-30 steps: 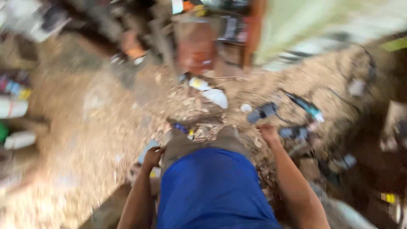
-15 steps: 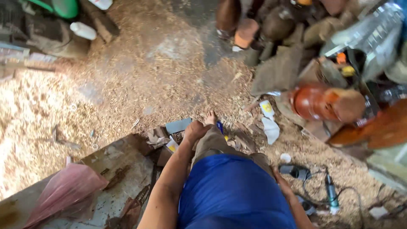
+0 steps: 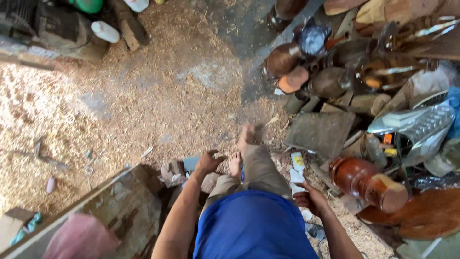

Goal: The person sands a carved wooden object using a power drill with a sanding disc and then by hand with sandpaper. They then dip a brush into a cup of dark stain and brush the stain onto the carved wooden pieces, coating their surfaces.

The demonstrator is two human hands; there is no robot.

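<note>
Sawdust floor [image 3: 158, 100]; white bottle [image 3: 297, 175] just above right hand [image 3: 310, 199].

Workshop floor [image 3: 143, 110] seen from above, thick with pale sawdust and wood shavings, a bare grey patch [image 3: 249, 29] toward the top; daylight bright across the left side; worn wooden desk [image 3: 120, 206] at lower left; heap of turned brown wooden pieces [image 3: 330, 76] and scrap boards piled along the right; white plastic bottle [image 3: 105, 31] near dark machinery [image 3: 43, 29] at upper left.
</note>
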